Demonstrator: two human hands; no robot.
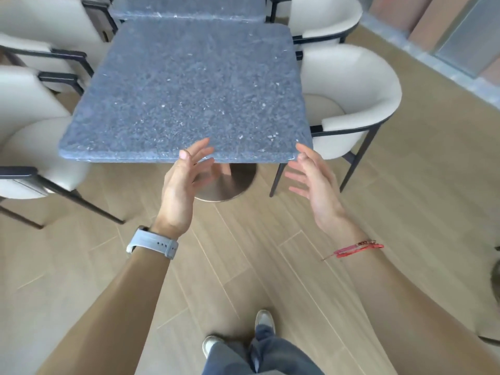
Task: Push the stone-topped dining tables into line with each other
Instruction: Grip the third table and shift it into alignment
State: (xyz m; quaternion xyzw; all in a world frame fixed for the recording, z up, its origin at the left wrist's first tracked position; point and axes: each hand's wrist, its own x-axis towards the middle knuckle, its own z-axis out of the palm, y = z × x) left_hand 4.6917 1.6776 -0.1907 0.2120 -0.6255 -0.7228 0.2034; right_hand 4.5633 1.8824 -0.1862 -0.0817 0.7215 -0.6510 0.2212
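Observation:
A square grey stone-topped table (186,87) stands in front of me on a round metal base (230,185). Beyond it a second stone-topped table (189,8) butts against its far edge, set slightly to the left. My left hand (184,185), with a grey watch on the wrist, hovers at the near edge with fingers spread and relaxed. My right hand (313,180), a red cord on its wrist, is held open by the near right corner. Neither hand grips the table.
Cream upholstered chairs with black frames flank the tables: one to the right (357,98), another behind it (324,17), and two on the left (29,147) (40,31). The floor is wood plank. My feet (238,336) stand behind the near table.

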